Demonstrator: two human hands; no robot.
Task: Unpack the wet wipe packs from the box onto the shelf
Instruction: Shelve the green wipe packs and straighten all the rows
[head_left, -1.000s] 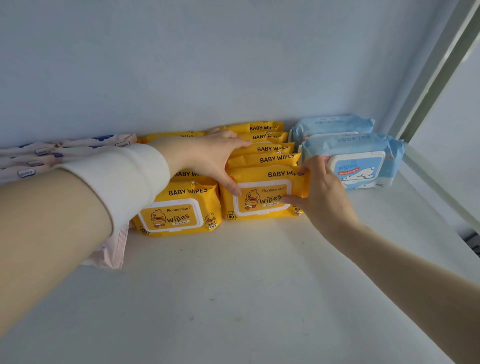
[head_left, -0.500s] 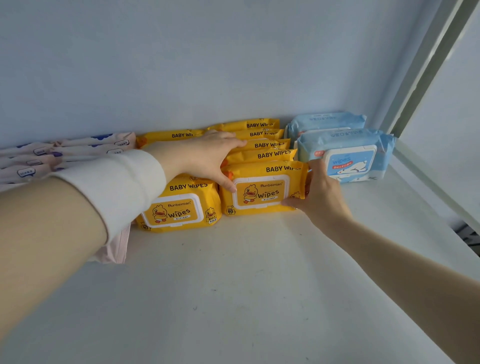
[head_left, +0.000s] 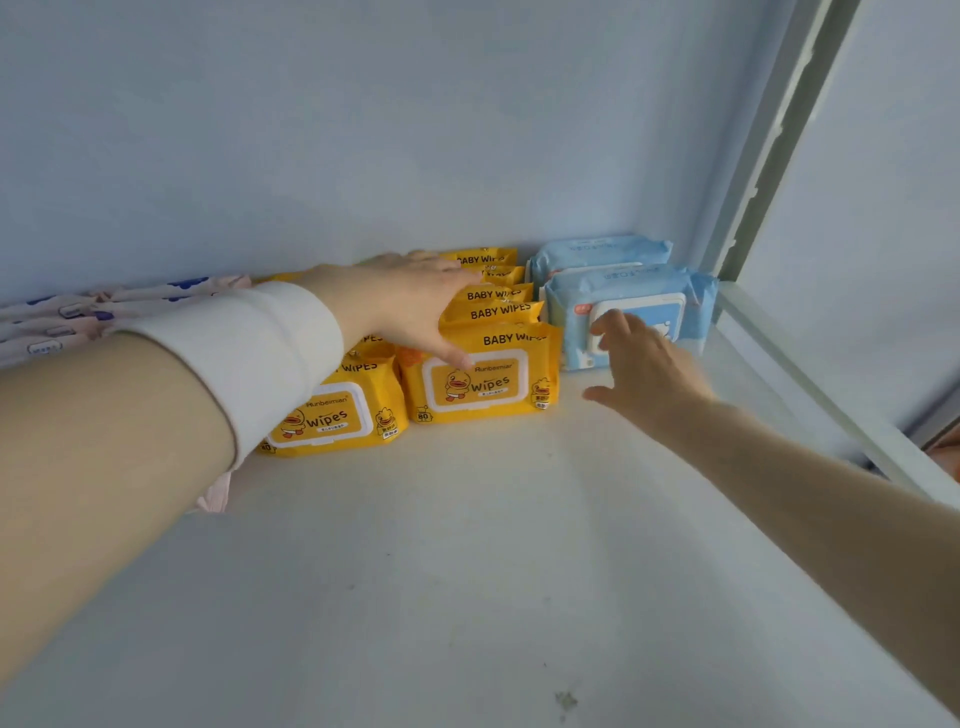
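Head view shows your left hand (head_left: 400, 306) lying flat across the tops of the row of yellow packs (head_left: 498, 312), fingers straight, thumb tip down on the face of the front yellow pack (head_left: 483, 384). It grips nothing, and the flat press looks meant to hold the upright packs square and stop them tipping forward. Your right hand (head_left: 644, 364) is open, fingers spread and loosely bent, with nothing in it. It hangs just right of that front pack and in front of the front blue pack (head_left: 628, 291); whether it touches the blue pack cannot be told from this angle. A second yellow pack (head_left: 332, 421) stands touching the first on its left, partly hidden by your white cuff (head_left: 260, 353). Behind the front blue pack stands a rear blue pack (head_left: 597, 252), close to the back wall (head_left: 363, 130). Pink packs (head_left: 78, 322) lie along the wall at far left. All of them sit at the rear of the shelf (head_left: 467, 571), grouped by colour, probably to leave the front free for more. No box is in view, so you cannot judge how many packs remain.
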